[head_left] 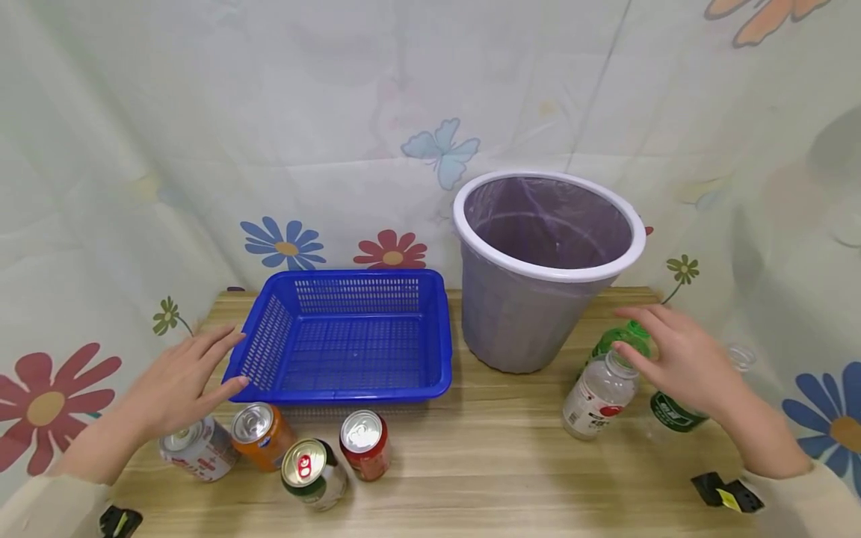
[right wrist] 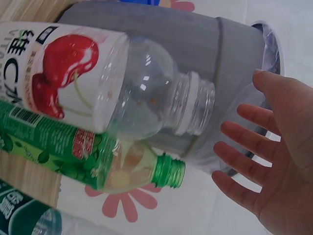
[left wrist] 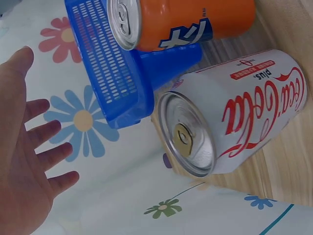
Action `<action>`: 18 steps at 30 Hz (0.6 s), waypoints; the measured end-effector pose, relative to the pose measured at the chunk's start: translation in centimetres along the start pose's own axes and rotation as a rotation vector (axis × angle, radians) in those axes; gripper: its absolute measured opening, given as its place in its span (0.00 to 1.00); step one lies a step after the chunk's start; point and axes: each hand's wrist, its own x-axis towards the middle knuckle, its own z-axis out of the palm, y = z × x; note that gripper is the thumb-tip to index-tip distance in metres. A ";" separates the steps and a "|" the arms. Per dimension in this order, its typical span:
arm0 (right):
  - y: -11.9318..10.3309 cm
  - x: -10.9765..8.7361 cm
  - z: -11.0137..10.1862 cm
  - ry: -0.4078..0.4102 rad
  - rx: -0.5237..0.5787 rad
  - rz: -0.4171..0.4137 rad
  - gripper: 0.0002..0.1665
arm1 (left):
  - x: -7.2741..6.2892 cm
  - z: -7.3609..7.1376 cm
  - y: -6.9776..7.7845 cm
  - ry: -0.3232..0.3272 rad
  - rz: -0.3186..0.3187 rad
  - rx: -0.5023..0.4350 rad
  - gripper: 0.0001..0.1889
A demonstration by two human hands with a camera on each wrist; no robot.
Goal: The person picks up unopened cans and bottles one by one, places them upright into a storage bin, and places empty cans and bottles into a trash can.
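Observation:
My left hand (head_left: 184,377) hovers with spread fingers over a white Coca-Cola can (left wrist: 239,115), holding nothing. Beside that can stand an orange Fanta can (head_left: 262,437), a green-and-white can (head_left: 314,476) and a red can (head_left: 365,446). My right hand (head_left: 686,362) is held above several empty plastic bottles, its fingers apart and touching none in the right wrist view. Closest are a clear bottle with a cherry label (right wrist: 68,73) and a green-labelled bottle (right wrist: 63,152). A third bottle with a dark green label (head_left: 676,411) is partly hidden under the right hand.
A blue perforated basket (head_left: 336,394) sits at the back left of the wooden table (head_left: 484,463). To its right stands a tall grey bin (head_left: 518,321) with a white rim and a plastic liner. A flower-printed curtain (head_left: 323,112) hangs behind.

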 end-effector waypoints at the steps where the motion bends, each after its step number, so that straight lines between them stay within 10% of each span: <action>1: -0.1 0.1 0.0 0.004 0.000 -0.009 0.28 | -0.1 0.0 0.0 -0.001 -0.006 -0.003 0.35; 18: -2.7 1.7 2.2 0.031 0.025 -0.077 0.25 | -2.1 1.4 -1.1 0.048 -0.019 -0.009 0.34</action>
